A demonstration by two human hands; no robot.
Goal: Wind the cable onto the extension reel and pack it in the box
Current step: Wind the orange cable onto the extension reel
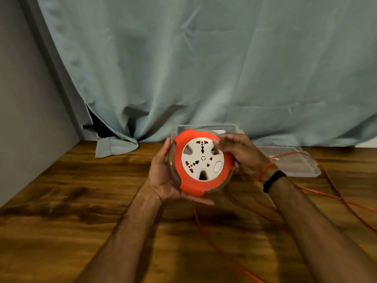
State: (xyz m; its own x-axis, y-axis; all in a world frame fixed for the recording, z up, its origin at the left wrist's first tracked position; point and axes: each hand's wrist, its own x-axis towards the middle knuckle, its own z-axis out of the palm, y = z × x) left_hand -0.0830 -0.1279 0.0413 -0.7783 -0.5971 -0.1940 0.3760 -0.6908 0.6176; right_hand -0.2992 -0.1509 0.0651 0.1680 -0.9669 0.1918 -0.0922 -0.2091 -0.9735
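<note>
Here, reel (203, 162) between left hand (163, 176) and right hand (241, 154).

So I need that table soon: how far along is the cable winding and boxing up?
Early. Nothing looks finished: long loops of orange cable trail loose over the table. In hand: the left hand cradles the reel, the right hand fingers its white face, apparently to turn it. Left: winding that slack, then packing the reel in the clear box behind.

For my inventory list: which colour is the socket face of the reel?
White, with red socket slots, on the extension reel; head view shows it.
</note>
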